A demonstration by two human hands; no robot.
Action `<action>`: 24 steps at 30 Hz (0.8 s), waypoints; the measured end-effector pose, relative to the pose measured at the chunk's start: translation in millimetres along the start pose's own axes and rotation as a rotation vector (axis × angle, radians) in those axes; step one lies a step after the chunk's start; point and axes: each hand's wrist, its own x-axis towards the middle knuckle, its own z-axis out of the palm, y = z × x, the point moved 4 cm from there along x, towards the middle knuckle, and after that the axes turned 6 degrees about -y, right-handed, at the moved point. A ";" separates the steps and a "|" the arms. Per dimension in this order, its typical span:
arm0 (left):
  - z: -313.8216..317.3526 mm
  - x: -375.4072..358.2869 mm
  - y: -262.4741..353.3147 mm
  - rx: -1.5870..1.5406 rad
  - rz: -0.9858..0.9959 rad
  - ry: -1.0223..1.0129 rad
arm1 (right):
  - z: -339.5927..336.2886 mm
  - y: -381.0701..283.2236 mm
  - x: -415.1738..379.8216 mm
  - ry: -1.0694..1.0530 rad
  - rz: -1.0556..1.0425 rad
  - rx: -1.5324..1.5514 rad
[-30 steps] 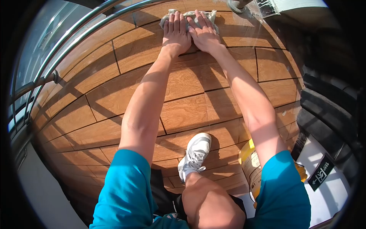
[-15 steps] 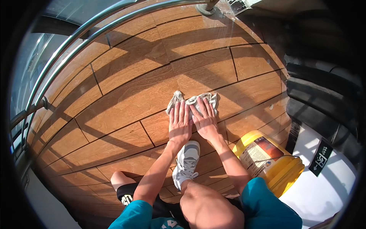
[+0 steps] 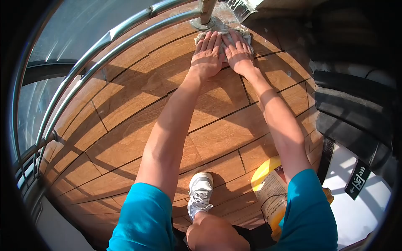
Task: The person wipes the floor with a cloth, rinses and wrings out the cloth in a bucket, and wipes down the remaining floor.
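Observation:
Far out in front of me, both palms press on a crumpled, greyish-white cloth [image 3: 246, 37] spread on the wood-look tiled floor [image 3: 226, 138]. My left hand [image 3: 207, 54] lies flat on the cloth's left part, fingers stretched forward. Beside it, my right hand [image 3: 238, 53] rests flat on the right part, its fingers also extended. Much of the cloth is hidden under the hands; its edges show around the fingertips. Just beyond the fingertips of my left hand is the round foot of a metal post [image 3: 202, 25].
Curved metal railing [image 3: 130, 46] runs along the left and top. A yellow bucket [image 3: 268, 188] stands at lower right, partly behind my right arm. Black ridged objects [image 3: 349, 100] and a white surface with an exit sign [image 3: 358, 180] line the right. My shoe [image 3: 201, 190] is planted below.
Both hands have slid the cloth forward across the floor, from near my shoe up to the post's foot. My arms are now stretched out much farther.

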 end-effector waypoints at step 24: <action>16.1 33.5 -4.9 0.068 -0.022 0.009 | 27.2 43.9 41.7 0.073 -0.039 0.105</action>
